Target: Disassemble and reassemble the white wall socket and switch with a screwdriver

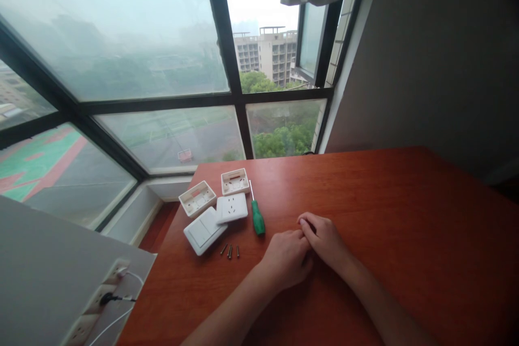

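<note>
Screwdriver unheld; loose screws and lapped plates noted as hazards

Scatter is judged the chief risk: four screws (231,251), lying loose to the near left of the green-handled screwdriver (257,217), could be spread about if brushed by the left hand (286,259). The socket plate (232,208), just left of the screwdriver, is lapped over part of the switch plate (204,231); it might be slid off and scuffed if either were nudged. The screwdriver itself could be rolled against the socket plate by a knock to the handle.

Orientation: the screwdriver is laid flat on the tabletop (385,200). Its long axis is directed away from the wearer, slanted slightly leftward; the tip is turned toward the window (236,99), the handle end toward the wearer.

Hands: the left hand and right hand (325,237) are joined at the fingers, near right of the screwdriver. No object is seen gripped. Fingers are loosely bent; palms are hidden, so full closure cannot be told.
</note>
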Action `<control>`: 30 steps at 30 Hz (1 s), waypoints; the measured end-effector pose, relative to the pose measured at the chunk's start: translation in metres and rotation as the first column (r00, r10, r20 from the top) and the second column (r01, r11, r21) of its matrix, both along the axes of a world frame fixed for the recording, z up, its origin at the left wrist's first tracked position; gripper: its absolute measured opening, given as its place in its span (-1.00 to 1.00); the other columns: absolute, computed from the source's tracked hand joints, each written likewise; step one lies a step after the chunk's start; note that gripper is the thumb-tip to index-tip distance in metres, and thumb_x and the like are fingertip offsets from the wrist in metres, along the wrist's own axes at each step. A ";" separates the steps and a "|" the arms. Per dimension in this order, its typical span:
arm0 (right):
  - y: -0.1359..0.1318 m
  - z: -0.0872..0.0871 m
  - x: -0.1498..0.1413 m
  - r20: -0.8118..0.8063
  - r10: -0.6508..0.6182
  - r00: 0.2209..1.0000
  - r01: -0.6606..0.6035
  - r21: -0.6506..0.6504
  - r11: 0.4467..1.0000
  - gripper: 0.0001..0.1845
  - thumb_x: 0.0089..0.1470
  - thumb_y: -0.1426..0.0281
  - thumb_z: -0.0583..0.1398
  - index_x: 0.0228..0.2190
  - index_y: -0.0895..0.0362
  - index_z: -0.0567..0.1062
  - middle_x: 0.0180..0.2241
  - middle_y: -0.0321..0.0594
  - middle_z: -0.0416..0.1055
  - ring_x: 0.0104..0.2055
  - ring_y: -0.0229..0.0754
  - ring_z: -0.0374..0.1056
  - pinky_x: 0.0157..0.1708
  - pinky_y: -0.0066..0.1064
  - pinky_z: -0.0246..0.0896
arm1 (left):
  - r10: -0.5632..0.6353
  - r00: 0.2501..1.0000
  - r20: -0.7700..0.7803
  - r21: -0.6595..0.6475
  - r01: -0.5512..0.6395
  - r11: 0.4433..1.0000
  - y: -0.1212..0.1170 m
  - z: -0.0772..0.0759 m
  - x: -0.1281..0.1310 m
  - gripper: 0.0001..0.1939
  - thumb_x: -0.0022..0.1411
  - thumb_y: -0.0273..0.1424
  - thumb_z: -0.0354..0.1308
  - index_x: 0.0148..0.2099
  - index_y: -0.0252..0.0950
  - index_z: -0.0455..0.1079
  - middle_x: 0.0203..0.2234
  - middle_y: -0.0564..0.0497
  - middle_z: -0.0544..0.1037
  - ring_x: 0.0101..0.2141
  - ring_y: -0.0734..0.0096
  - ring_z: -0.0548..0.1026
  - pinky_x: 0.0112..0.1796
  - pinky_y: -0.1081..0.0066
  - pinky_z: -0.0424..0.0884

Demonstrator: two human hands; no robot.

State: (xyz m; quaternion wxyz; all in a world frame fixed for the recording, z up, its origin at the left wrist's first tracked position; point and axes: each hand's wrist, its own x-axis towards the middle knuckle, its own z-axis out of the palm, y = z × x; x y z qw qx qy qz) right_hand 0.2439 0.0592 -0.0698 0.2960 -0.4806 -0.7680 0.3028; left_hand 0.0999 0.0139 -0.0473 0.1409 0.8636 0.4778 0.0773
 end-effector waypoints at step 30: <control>0.001 -0.001 0.001 0.022 0.014 1.000 -0.014 0.000 1.000 -0.72 0.20 0.38 -0.01 -0.38 0.09 0.48 -0.39 -0.20 0.53 -0.31 -0.12 0.43 -0.26 -0.36 0.20 | -0.015 0.999 0.035 -0.008 0.016 1.000 0.001 -0.001 -0.002 -0.75 0.17 -0.41 0.08 -0.07 -0.23 0.39 -0.13 -0.06 0.56 -0.17 0.13 0.55 -0.18 0.26 0.50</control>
